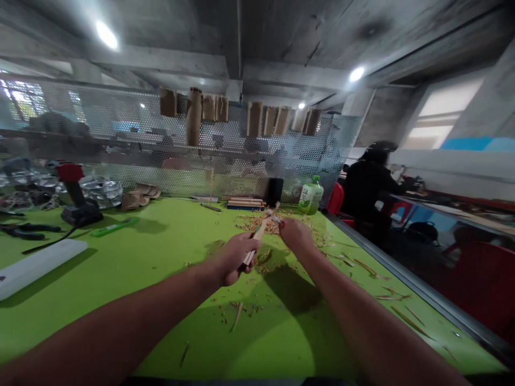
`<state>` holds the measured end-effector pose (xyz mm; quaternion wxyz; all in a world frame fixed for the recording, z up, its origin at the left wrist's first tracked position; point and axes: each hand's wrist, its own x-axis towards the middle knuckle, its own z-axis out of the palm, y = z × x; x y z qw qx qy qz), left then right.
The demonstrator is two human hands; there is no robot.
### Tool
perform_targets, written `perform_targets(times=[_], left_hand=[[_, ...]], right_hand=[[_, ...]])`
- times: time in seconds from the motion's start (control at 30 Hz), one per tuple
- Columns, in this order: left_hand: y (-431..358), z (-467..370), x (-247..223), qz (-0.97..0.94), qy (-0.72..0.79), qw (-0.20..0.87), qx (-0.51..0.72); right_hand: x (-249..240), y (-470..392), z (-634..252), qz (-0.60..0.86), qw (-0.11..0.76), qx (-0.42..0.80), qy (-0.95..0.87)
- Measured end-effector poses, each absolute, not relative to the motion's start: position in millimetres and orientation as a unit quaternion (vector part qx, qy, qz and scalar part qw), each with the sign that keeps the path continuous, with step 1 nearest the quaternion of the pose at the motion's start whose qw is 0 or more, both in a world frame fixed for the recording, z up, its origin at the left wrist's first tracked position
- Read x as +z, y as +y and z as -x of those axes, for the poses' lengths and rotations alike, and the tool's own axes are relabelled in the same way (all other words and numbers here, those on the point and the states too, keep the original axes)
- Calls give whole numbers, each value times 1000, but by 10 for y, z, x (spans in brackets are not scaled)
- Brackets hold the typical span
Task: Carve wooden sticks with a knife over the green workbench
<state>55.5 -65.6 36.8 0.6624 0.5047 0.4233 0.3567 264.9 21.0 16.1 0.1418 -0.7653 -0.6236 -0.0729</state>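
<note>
My left hand (238, 256) is closed around a pale wooden stick (260, 229), which points forward and up over the green table. Closed in a fist at the stick's far end, my right hand (296, 234) grips a small carving knife (277, 218). The knife's thin metallic end meets the stick; most of its handle is hidden in my fingers. A heap of wood shavings (251, 222) lies behind and under the hands. Long curled shavings (364, 267) are scattered to the right of my right hand.
On the left are a cordless drill (74, 195), black pliers (30, 230), a green box cutter (115, 227) and a white bar (44, 265). A green bottle (311, 195) stands at the back by a perforated screen (137, 155). A person (372, 187) sits beyond the right table edge.
</note>
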Motion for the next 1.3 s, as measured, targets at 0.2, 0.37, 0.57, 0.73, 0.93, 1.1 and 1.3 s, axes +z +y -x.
perform_targets(times=[0.2, 0.37, 0.57, 0.73, 0.93, 1.1, 1.3], left_hand=[[-671, -491, 367, -528, 368, 679, 353], [-529, -458, 352, -498, 398, 660, 398], [-473, -482, 353, -497, 453, 618, 408], [-461, -503, 310, -508, 430, 622, 412], [-514, -532, 308, -520, 465, 597, 396], [-572, -548, 354, -512, 468, 614, 376], [-605, -560, 333, -513, 468, 624, 358]], right_hand=[[272, 234, -3065, 817, 146, -44, -556], [215, 163, -2765, 770, 176, -72, -609], [121, -67, -2303, 684, 160, -92, -706], [142, -171, -2150, 668, 131, -104, -725], [146, -124, -2204, 687, 120, -110, -708], [152, -16, -2307, 702, 135, -109, -690], [134, 162, -2492, 719, 148, -112, -669]])
